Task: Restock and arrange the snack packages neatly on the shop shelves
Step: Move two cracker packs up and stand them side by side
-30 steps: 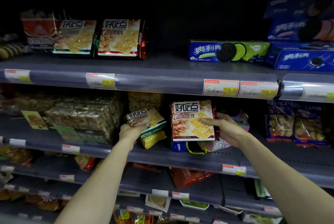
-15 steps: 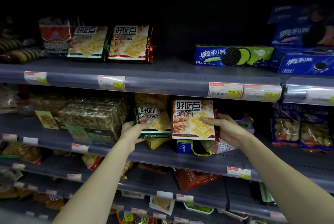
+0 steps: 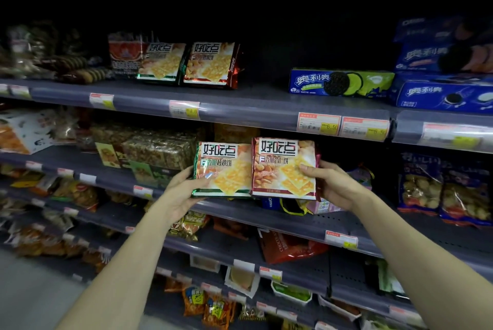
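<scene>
We read "好吃点" on the green-edged biscuit pack (image 3: 222,168) and red-edged biscuit pack (image 3: 284,168), "奥利奥" on the blue-green Oreo box (image 3: 340,82), and "6.5" on the price tag (image 3: 318,123).

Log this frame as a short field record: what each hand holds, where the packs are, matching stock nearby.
left hand: grips green-trimmed biscuit pack
right hand: grips red-trimmed biscuit pack
pack position: side by side, upright, faces forward, in front of the middle shelf
matching stock: similar green and red packs stand together on the upper shelf
upper shelf, right: Oreo boxes
</scene>
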`<state>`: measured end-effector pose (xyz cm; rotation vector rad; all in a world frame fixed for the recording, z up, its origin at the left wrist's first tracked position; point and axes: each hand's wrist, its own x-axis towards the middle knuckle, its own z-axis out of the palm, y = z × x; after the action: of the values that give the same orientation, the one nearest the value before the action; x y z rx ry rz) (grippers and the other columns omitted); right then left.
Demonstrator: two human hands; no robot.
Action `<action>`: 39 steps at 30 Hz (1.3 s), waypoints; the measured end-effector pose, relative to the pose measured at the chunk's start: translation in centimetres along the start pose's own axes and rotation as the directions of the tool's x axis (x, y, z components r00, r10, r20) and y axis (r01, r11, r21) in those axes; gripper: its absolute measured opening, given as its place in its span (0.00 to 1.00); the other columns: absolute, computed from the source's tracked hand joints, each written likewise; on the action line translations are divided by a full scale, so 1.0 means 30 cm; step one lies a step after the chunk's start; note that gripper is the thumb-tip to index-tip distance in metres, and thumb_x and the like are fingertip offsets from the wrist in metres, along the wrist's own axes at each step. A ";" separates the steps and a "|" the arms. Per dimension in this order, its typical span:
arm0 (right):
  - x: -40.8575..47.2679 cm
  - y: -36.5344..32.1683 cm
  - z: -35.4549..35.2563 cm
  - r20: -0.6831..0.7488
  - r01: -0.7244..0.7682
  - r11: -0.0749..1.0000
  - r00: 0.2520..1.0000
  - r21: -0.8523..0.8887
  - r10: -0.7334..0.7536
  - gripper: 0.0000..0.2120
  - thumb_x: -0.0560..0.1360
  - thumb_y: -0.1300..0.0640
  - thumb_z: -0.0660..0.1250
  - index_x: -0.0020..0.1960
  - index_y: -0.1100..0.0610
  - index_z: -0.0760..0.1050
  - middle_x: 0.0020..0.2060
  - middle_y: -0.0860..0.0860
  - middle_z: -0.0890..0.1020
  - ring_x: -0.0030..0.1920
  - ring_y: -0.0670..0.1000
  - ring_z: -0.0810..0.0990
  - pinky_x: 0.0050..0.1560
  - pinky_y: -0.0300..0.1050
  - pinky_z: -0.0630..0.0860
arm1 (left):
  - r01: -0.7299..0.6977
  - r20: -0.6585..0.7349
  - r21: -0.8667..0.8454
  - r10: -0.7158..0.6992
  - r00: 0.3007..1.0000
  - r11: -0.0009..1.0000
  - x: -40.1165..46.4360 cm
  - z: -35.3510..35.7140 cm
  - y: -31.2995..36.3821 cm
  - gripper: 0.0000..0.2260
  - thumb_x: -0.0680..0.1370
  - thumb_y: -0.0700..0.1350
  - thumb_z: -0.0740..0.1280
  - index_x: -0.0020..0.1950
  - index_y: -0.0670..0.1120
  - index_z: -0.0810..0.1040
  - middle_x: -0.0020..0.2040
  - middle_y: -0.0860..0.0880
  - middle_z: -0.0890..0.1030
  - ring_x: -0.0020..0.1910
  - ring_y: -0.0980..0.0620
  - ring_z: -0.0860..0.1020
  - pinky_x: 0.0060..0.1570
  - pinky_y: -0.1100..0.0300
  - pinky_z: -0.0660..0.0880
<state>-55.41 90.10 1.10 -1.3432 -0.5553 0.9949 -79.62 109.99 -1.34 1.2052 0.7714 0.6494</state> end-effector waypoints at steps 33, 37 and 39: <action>0.038 -0.429 0.478 0.108 0.355 0.930 0.932 -0.096 -0.345 0.11 0.74 0.59 0.69 0.56 0.57 0.75 0.46 0.53 0.86 0.47 0.52 0.85 0.48 0.49 0.81 | -0.356 -0.023 -0.111 0.356 0.934 0.928 0.030 -0.297 0.510 0.12 0.78 0.33 0.63 0.54 0.49 0.77 0.48 0.48 0.83 0.46 0.50 0.82 0.49 0.53 0.79; 0.120 -0.455 0.552 0.037 0.385 0.917 0.923 -0.103 -0.383 0.10 0.74 0.59 0.69 0.55 0.56 0.75 0.47 0.52 0.85 0.48 0.52 0.85 0.48 0.48 0.80 | -0.385 0.041 -0.055 0.388 0.921 0.921 0.147 -0.343 0.613 0.11 0.78 0.34 0.64 0.54 0.49 0.77 0.49 0.49 0.83 0.47 0.50 0.81 0.45 0.56 0.76; 0.153 -0.463 0.580 0.007 0.392 0.916 0.920 -0.091 -0.393 0.11 0.75 0.59 0.68 0.56 0.56 0.75 0.50 0.54 0.84 0.51 0.53 0.84 0.52 0.49 0.80 | -0.397 0.068 -0.017 0.397 0.915 0.918 0.202 -0.362 0.651 0.12 0.77 0.35 0.65 0.57 0.48 0.77 0.49 0.49 0.83 0.47 0.51 0.81 0.42 0.57 0.75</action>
<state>-63.67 104.29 16.84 -1.2503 -0.8336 0.6373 -85.56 125.59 14.71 1.3892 0.4653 0.9353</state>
